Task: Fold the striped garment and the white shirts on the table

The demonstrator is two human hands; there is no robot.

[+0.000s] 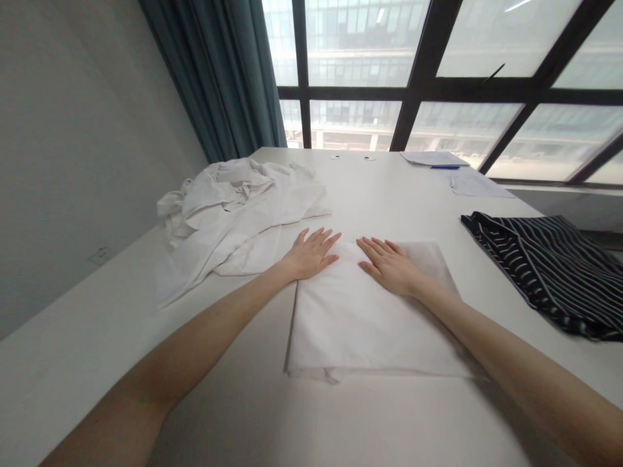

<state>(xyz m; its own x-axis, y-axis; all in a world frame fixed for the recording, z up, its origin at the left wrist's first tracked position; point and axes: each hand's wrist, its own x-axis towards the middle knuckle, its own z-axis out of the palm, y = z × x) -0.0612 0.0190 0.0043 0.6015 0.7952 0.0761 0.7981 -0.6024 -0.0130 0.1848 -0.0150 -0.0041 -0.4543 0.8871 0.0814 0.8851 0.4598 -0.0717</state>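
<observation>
A white cloth [374,331], folded into a flat rectangle, lies on the white table [233,421] in front of me. My left hand [311,254] rests flat on its far left corner, fingers spread and pointing away. My right hand [388,264] lies flat near the far edge, its fingers stretched out toward the left hand. Neither hand grips anything. A little loose fabric pokes out from under the near edge of the folded cloth.
Crumpled white fabric [248,201] is heaped at the left. On the right lies a black-and-white striped cloth [559,266]. Paper sheets [433,157] and a blue pen [444,167] are at the far right. A window and a blue-green curtain [233,71] stand behind.
</observation>
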